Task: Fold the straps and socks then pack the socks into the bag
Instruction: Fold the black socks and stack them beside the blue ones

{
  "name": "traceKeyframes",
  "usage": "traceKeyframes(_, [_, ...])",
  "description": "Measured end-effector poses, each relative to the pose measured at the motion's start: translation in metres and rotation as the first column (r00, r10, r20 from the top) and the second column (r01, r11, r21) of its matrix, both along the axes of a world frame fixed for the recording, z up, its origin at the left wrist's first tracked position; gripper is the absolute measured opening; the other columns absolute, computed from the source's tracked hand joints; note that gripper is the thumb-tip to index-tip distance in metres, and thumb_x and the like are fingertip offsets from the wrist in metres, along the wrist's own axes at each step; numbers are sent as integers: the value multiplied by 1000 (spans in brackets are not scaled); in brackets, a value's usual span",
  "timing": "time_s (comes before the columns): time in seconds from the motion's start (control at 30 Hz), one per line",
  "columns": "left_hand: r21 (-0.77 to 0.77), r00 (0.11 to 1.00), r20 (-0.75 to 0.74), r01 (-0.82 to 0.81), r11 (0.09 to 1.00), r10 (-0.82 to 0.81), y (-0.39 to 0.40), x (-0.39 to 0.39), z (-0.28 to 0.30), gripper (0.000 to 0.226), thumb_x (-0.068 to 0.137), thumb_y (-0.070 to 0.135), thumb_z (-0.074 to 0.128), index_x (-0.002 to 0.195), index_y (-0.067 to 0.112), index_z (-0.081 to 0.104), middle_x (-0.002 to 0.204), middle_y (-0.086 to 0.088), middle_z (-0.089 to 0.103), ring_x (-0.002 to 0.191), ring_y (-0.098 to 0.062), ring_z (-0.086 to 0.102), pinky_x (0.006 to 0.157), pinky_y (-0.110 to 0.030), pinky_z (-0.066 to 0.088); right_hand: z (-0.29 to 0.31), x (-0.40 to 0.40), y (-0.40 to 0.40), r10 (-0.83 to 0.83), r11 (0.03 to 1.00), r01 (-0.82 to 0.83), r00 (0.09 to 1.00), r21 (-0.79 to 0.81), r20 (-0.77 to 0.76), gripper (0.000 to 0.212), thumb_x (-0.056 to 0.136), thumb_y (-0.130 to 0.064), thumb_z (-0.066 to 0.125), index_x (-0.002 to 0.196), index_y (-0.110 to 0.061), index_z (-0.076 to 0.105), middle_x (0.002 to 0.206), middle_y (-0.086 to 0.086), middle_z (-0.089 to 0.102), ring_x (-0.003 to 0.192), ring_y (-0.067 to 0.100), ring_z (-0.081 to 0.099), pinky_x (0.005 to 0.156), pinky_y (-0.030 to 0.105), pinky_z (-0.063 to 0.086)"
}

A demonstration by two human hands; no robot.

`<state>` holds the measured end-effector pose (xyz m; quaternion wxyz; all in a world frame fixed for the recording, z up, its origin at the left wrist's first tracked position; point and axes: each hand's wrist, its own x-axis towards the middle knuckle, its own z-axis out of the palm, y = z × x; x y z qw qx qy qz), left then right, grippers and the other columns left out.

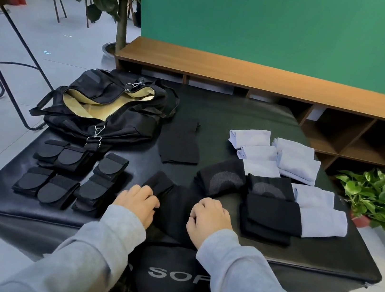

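Observation:
A black sock [175, 205] lies at the front middle of the black padded table [241, 113]. My left hand [139, 201] grips its left edge with curled fingers. On the sock's right edge my right hand [209, 217] does the same. An open black bag [107, 105] with a tan lining sits at the back left. Several folded black straps [74, 175] lie in front of the bag. Another black sock [179, 141] lies flat in the middle. Folded pale blue socks [284, 157] and folded black socks [269, 207] are stacked on the right.
A low wooden shelf unit [271, 80] runs behind the table below a green wall. A potted plant [375, 200] stands on the floor at the right. Metal table legs [12, 56] and a tree trunk [122, 23] stand at the left.

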<state>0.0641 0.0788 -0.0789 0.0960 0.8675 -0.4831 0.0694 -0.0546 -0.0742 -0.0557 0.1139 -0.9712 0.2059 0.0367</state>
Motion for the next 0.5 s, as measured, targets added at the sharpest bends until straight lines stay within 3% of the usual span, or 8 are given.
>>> traceKeyframes(0.17, [-56,1000,-24,17,998,-18,9,-18,-13,43,36,29,92,73,19,72,72,0,60,54,-18,58,38,-26,43,-2,-1,-14,-60,995,60,998,82,4,35,93,-26,43,129,-23,46,135,-7,39,128,15,33,107,31,26])
traceKeyframes(0.3, [-84,997,-31,-77,994,74,8,-8,-17,26,61,36,77,78,17,73,82,0,62,61,-21,61,43,-27,46,-5,-2,-17,-65,995,67,997,76,-30,37,95,-29,42,131,-24,45,134,-5,41,125,17,35,103,32,31])
traceKeyframes(0.37, [-53,986,-71,-158,986,154,3,-6,-16,34,66,35,80,93,16,73,100,-2,65,82,-24,65,60,-34,52,-6,-3,-15,-67,996,68,998,66,-16,34,95,-31,41,128,-24,48,130,-4,44,122,17,36,101,31,33])
traceKeyframes(0.4, [-33,975,-110,-200,979,195,0,-6,-13,39,76,38,73,109,18,68,119,-2,59,102,-23,61,78,-37,50,-6,-4,-15,-66,996,66,998,65,-12,33,95,-31,41,127,-23,49,128,-4,46,121,18,37,100,31,33])
traceKeyframes(0.43, [23,970,-120,-209,978,210,-2,-6,-12,46,86,43,60,125,21,57,137,2,46,122,-19,48,94,-35,41,-7,-5,-14,-62,996,63,998,67,-9,32,95,-32,40,125,-23,50,126,-4,47,119,18,38,99,31,33])
traceKeyframes(0.5, [94,972,-148,-170,981,183,-6,-4,-11,54,93,50,42,142,27,34,153,8,16,137,-11,26,109,-27,24,-7,-6,-13,-45,996,44,999,76,1,30,96,-31,39,121,-22,53,121,-4,50,116,17,40,97,31,34])
